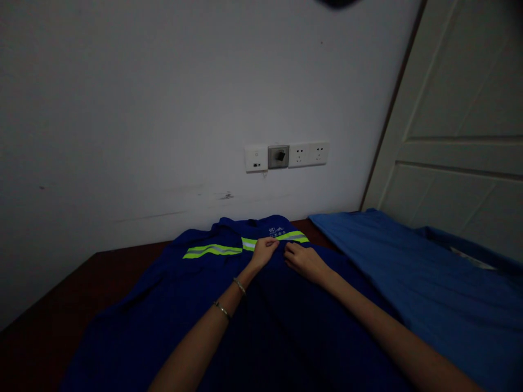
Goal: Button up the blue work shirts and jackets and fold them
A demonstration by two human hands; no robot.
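Note:
A dark blue work jacket (171, 305) with yellow-green reflective stripes (212, 250) lies spread on a dark wooden table (53, 310). My left hand (265, 251) pinches the jacket's front edge near the chest stripe, fingers closed on the cloth. My right hand (302, 260) rests just beside it, fingers curled onto the same front opening. Both hands almost touch. Two thin bangles (229, 298) sit on my left forearm.
A lighter blue garment (408, 272) lies to the right, reaching the white door (461, 136). The white wall behind carries a row of sockets and a switch (286, 156). Bare dark tabletop shows at the left.

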